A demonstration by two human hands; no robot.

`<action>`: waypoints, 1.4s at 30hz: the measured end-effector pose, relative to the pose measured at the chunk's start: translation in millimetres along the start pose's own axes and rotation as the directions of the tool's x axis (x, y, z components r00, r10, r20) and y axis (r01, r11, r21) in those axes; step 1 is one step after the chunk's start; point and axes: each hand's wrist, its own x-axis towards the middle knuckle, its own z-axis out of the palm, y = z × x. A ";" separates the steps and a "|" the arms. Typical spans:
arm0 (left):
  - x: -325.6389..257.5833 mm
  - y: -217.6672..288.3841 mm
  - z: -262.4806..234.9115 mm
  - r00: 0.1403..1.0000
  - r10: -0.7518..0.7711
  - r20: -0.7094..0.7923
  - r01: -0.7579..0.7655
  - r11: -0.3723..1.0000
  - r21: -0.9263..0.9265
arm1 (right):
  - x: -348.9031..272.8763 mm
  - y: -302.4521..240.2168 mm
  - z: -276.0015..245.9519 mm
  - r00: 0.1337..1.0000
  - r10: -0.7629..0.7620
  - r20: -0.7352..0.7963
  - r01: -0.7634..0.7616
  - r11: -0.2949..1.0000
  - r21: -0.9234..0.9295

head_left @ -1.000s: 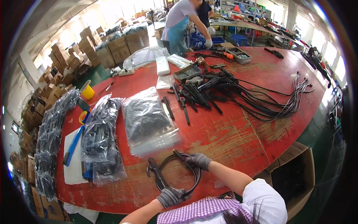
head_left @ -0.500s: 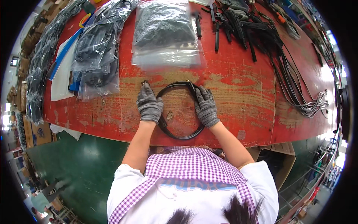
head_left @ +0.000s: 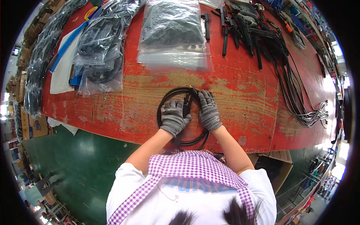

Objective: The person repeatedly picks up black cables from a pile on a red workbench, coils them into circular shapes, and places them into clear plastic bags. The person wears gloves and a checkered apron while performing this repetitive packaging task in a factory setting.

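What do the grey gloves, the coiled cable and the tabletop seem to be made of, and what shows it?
Grey gloves: probably knitted fabric, matte, from the ribbing and speckle.
Coiled cable: likely sheathed in black plastic or rubber, smooth, with sheen along its curve.
Tabletop: apparently wood, painted red; brown, grain-like streaks show where paint is worn.

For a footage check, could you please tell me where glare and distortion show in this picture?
In the head view, glare streaks the large clear bag and whitens the right end of the red table, whose near edge looks bowed.
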 end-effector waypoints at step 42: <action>-3.6 -66.4 -1.9 0.981 0.111 -0.159 -0.144 0.967 -0.210 | -52.5 -98.8 -44.0 0.762 0.311 0.568 -0.325 0.942 -0.080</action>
